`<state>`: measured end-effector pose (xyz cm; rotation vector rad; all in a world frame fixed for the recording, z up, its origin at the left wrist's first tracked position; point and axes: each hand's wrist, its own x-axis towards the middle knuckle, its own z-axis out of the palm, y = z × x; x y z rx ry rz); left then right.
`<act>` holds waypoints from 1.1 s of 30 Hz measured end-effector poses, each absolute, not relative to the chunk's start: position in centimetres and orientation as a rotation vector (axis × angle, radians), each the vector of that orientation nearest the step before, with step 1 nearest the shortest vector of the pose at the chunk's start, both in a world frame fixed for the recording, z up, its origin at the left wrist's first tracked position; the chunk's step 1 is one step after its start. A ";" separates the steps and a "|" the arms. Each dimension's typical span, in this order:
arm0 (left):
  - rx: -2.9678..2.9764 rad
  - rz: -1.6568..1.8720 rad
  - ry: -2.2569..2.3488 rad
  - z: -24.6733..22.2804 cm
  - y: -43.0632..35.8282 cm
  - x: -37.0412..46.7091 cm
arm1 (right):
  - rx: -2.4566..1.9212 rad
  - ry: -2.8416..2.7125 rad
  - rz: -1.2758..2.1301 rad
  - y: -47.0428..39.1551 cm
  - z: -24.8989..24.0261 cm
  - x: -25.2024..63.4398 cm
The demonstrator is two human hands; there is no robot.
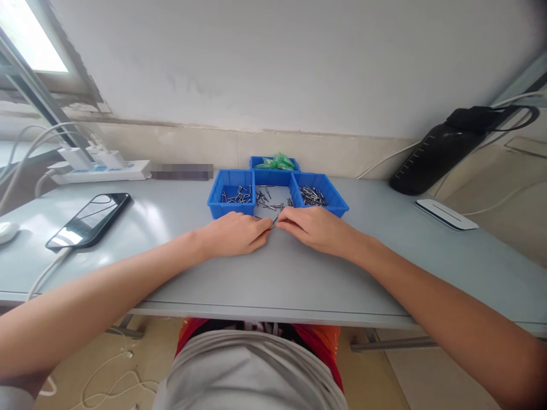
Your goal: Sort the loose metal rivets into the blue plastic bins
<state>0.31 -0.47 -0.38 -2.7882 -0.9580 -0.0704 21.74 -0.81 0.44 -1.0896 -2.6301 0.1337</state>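
My left hand (pixel 239 233) and my right hand (pixel 314 228) meet over the table just in front of the blue bins. Their fingertips are closed on a small, thin, screw-like metal piece (pixel 274 221), one hand at each end; its exact kind is too small to tell. Similar metal pieces lie loose on the table (pixel 273 206) just beyond my fingers. More lie in the left blue bin (pixel 231 209), beside my left hand. The right blue bin (pixel 337 199), behind my right hand, holds a denser pile of them.
Behind stands another blue bin (pixel 256 161) with green plastic bags (pixel 277 162). At left are a phone (pixel 92 219) on a cable and a power strip (pixel 143 169) with chargers. A black bottle (pixel 436 154) and a white flat device (pixel 447 214) occupy the right. A wall closes the back.
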 end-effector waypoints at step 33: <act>-2.897 -0.367 -0.943 0.0 -0.4 0.2 | -0.948 -2.762 0.172 -0.2 -0.7 21.7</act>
